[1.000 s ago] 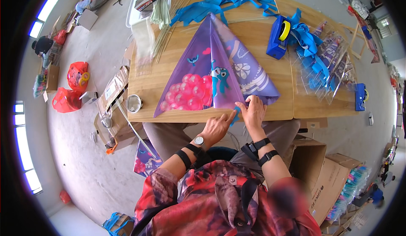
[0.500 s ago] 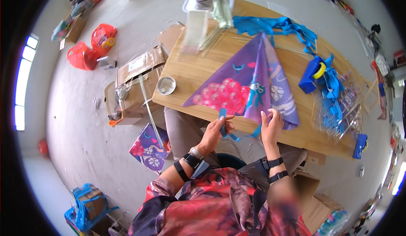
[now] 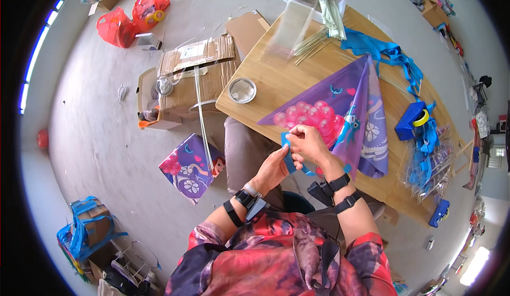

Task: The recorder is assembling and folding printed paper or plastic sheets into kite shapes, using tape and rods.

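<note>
My left hand (image 3: 270,169) is closed on a short blue fabric ribbon (image 3: 288,163), held just off the table's near edge. Right beside it, my right hand (image 3: 309,144) pinches the ribbon's upper part between thumb and fingers. A further bit of the ribbon dangles below the hands; its exact path is partly hidden by the fingers. Beyond my hands a purple triangular kite sheet (image 3: 319,97) printed with pink balloons lies on the wooden table (image 3: 265,91). Its right part is folded, and my right hand covers part of its near edge.
On the table are a round tin (image 3: 242,90), pale sticks (image 3: 313,44), tangled blue ribbons (image 3: 385,46), a blue tape dispenser (image 3: 410,122) and clear plastic packets (image 3: 427,160). Left of it stand cardboard boxes (image 3: 215,86); another purple printed sheet (image 3: 187,171) hangs low near my leg.
My right hand, earlier apart with fingers raised, has moved left to my left hand and now pinches the blue ribbon. The whole view has shifted, so the table appears farther right.
</note>
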Available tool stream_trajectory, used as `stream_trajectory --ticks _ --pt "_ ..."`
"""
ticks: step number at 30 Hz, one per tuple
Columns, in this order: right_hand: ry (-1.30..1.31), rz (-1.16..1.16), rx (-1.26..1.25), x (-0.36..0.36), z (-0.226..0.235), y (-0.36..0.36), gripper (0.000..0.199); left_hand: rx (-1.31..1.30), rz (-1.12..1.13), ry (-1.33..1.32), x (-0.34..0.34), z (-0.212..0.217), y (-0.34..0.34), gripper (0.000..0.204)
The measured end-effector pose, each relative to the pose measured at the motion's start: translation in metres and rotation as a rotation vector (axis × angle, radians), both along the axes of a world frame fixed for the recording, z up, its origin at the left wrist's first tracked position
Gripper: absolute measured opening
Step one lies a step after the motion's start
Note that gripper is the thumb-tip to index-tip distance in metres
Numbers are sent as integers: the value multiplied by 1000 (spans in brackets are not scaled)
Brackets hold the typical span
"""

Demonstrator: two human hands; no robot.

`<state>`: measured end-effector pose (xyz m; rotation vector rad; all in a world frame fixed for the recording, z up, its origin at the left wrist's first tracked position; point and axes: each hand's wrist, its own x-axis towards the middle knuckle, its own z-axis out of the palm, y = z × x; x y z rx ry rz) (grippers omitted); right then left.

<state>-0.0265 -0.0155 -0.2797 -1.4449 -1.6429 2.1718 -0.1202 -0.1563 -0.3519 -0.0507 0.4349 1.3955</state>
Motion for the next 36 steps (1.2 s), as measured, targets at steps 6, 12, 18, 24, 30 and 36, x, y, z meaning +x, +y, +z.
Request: stream_trajectory --ticks 6,12,18,24,30,36 --pt "-133 140 592 -15 -49 19 21 -135 -30 163 -10 3 -1 38" --pt "-170 149 688 -29 -53 19 17 -301 28 371 -13 -7 -2 36" --pt "-155 99 934 -31 -71 15 17 -377 79 456 -10 -17 4 35" --pt "-178 56 940 -34 -76 12 18 -522 99 594 -14 -10 18 47" --pt "-160 39 961 -34 -82 12 19 -609 185 709 -22 -23 40 52" --pt "-107 42 1009 -26 -84 17 18 -587 287 696 -14 -39 46 43"
